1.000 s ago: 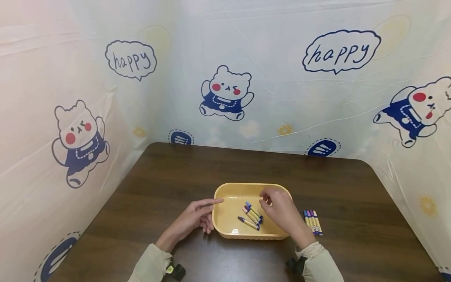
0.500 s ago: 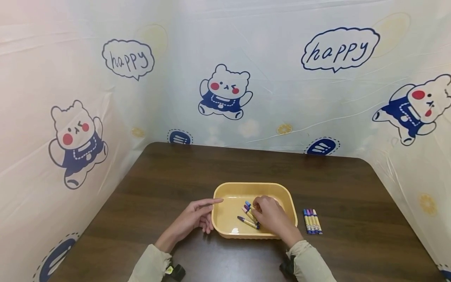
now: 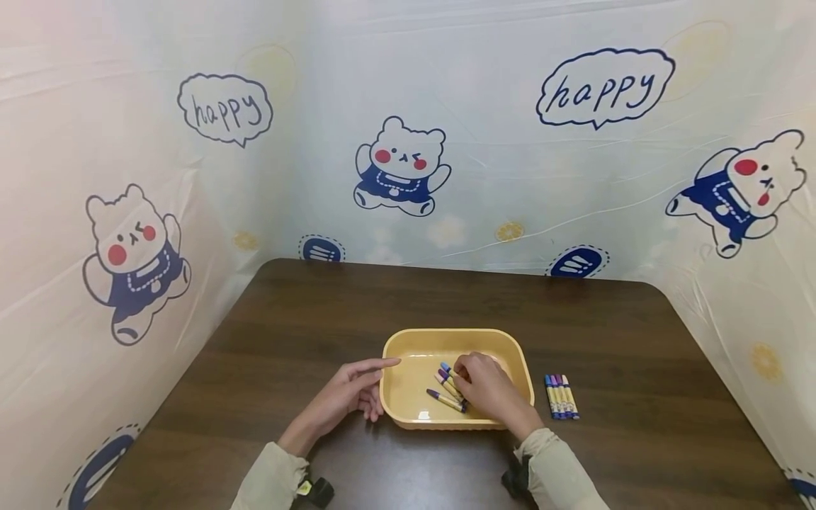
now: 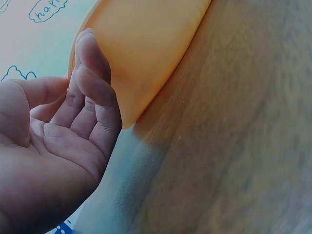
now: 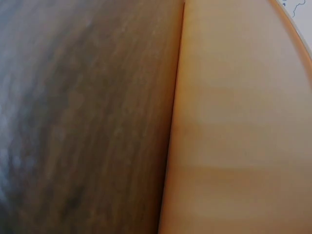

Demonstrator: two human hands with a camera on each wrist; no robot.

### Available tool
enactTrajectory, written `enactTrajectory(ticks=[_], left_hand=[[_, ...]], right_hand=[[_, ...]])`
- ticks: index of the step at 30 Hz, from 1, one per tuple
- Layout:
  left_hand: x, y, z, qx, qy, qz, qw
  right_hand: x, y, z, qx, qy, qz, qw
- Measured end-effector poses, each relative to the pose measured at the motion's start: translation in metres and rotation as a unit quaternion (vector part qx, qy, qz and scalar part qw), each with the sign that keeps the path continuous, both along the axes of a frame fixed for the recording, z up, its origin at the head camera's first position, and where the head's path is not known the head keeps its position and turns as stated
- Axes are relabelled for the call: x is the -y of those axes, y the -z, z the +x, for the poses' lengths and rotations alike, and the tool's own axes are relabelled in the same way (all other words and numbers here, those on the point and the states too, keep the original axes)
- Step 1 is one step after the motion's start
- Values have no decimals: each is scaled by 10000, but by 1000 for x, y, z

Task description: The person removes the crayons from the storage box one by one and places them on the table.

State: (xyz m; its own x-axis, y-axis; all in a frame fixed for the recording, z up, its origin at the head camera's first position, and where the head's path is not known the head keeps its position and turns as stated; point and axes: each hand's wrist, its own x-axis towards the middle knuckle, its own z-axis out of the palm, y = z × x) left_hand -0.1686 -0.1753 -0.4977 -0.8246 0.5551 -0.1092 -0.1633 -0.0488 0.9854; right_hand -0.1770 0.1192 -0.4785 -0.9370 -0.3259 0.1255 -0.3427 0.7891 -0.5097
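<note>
From the head camera we see our right hand [image 3: 487, 391] lowered inside the shallow yellow plastic tray [image 3: 408, 341], fingers curled over the loose purple and blue crayons [image 3: 446, 386] lying at the tray's middle; we cannot tell whether it actually grips one. Our left hand [image 3: 347, 395] rests against the tray's left wall, index finger stretched along the rim, the other fingers loosely bent and holding nothing. Just right of the tray, on the dark brown wooden table [image 3: 306, 312], a neat row of four more crayons [image 3: 560, 397] lies well apart from both hands.

At the left wrist, our relaxed fingers [image 4: 92, 92] touch the tray's orange-yellow outer wall [image 4: 146, 44].

At the right wrist, only the tray's wall [image 5: 234, 122] and the table [image 5: 83, 117] show; the hand is out of sight.
</note>
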Motion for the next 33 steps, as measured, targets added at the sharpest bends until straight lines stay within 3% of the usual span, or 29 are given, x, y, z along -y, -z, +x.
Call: enactTrajectory(ticks=[18,25,33], left_hand=[[1,2,-1,-54,21,14,10000],[0,1,-1,-58,11,-6,10000],[0,1,-1,-32,9,29,10000]], right_hand=[[0,-3,1,141,131,-15,9998],[0,-3,0,286,339,286,9986],[0,-1,1,180,114,155,9997]])
